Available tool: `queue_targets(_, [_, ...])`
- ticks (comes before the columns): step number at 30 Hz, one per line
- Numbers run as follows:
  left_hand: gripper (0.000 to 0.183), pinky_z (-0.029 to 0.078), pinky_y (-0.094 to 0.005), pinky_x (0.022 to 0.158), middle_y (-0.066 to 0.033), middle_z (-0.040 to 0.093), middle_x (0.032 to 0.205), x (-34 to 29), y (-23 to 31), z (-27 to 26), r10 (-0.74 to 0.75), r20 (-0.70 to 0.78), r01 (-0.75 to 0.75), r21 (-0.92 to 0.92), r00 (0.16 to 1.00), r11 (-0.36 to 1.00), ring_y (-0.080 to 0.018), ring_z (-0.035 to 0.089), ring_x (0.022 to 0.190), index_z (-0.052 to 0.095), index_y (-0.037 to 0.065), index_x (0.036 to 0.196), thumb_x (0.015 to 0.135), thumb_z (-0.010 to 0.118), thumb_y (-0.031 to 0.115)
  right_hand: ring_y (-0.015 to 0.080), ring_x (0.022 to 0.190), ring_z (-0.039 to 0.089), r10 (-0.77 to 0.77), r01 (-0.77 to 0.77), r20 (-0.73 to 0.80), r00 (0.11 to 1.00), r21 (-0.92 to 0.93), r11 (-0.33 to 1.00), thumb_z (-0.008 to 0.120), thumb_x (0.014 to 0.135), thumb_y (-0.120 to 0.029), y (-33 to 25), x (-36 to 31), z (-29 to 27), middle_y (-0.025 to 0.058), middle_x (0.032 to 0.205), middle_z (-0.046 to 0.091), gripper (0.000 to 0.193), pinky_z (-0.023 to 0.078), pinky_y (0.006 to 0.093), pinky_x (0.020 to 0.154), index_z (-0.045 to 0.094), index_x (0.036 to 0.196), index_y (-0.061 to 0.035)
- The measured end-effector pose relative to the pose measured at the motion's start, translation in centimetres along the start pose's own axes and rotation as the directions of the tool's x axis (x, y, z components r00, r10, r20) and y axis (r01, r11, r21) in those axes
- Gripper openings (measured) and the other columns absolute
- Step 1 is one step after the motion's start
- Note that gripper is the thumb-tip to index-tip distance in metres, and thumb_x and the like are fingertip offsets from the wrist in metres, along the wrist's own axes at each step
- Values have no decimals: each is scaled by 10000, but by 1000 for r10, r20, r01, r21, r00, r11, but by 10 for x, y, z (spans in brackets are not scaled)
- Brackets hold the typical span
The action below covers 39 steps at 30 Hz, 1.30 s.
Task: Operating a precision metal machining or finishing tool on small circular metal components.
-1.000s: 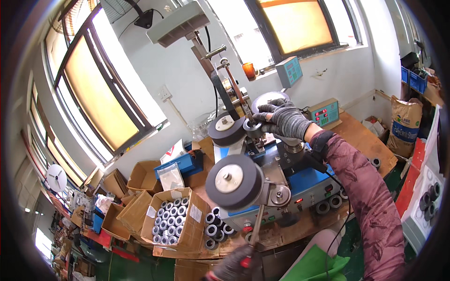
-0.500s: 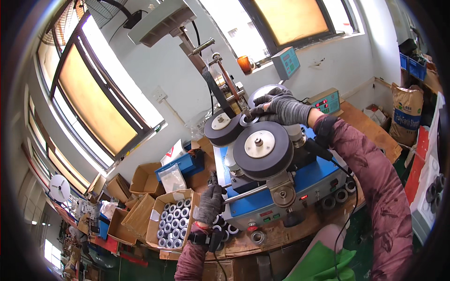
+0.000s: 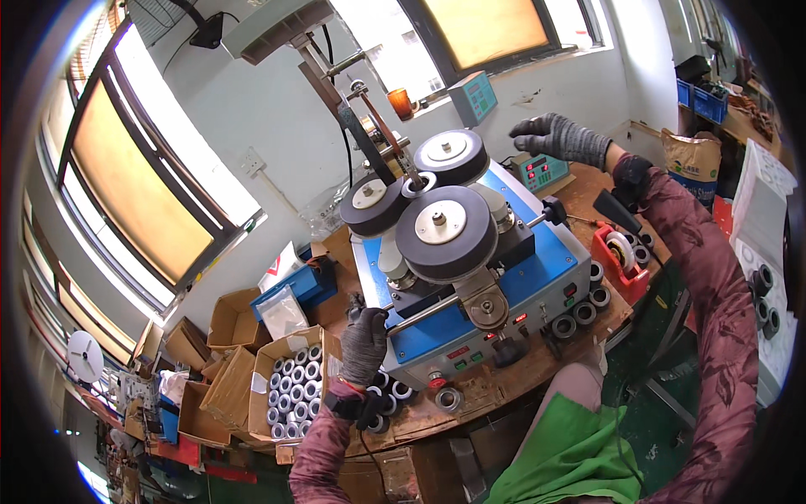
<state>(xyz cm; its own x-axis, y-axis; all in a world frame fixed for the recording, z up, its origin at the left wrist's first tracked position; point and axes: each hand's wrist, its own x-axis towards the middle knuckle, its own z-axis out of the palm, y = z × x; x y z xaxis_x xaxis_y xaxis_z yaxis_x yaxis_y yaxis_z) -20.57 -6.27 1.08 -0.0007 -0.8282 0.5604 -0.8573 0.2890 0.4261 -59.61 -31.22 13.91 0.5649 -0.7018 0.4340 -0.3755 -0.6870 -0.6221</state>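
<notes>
A blue toroidal winding machine (image 3: 550, 270) stands on the bench in front of me, with three dark rollers on top. A ring core (image 3: 419, 185) sits between the near roller (image 3: 478, 239), the left roller (image 3: 369, 217) and the far roller (image 3: 466, 168). My left hand (image 3: 364, 343), in a grey glove, is closed round the end of a metal lever rod (image 3: 426, 314) at the machine's left side. My gloved right hand (image 3: 561, 139) hangs in the air right of the far roller, fingers stretched out, holding nothing.
A cardboard box (image 3: 262, 395) of ring cores stands left, near loose cores by the machine. More cores (image 3: 563, 326) line its right side, near a red tape dispenser (image 3: 620, 260). A small control box (image 3: 539, 172) sits behind. Cables hang by my right forearm.
My right hand has left the ring core and rollers and moved right, its fingers now extended. My left hand stays on the lever rod. The view has shifted a little.
</notes>
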Motion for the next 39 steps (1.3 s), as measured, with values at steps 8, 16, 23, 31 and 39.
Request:
queue_targets(8, [88,470,-432,567,-159,610,723,-2,-15,10,252,-80,-251,26,964,968,-360,611,662,580,91,909,826,568,117,103,745,603,-26,34,-129,991,60,998,622,885,-349,-70,16,-45,50,905,671,373,510,275,703,640,1078,-29])
queue_targets(16, [160,492,-421,553,-173,633,730,-17,-5,-4,86,-72,-84,22,994,996,-352,639,667,594,77,944,919,508,209,119,907,549,-254,423,-390,885,446,789,531,879,-534,-219,144,-37,14,1089,594,535,426,292,826,566,1190,-100])
queue_targets(23, [162,481,-427,550,-192,615,724,-9,-16,10,52,-58,-57,-90,997,994,-368,621,666,606,77,952,912,516,205,180,931,586,-442,476,-398,804,-14,879,590,886,-272,-258,190,-53,96,1110,593,268,492,324,818,641,1104,-125])
queue_targets(31, [151,462,-445,525,-185,611,690,-8,-30,16,112,-84,-114,-21,990,993,-364,614,629,601,87,940,908,531,218,120,595,569,-394,157,-339,854,-555,817,636,824,-180,-256,178,-80,52,756,652,130,505,270,585,691,894,-85])
queue_targets(39, [158,468,-463,531,-185,605,673,-8,-18,8,104,-72,-100,54,992,994,-365,621,642,583,107,930,906,537,256,128,452,478,-92,101,-158,983,47,994,647,821,-226,-248,135,-52,33,559,546,180,417,316,413,685,798,-51])
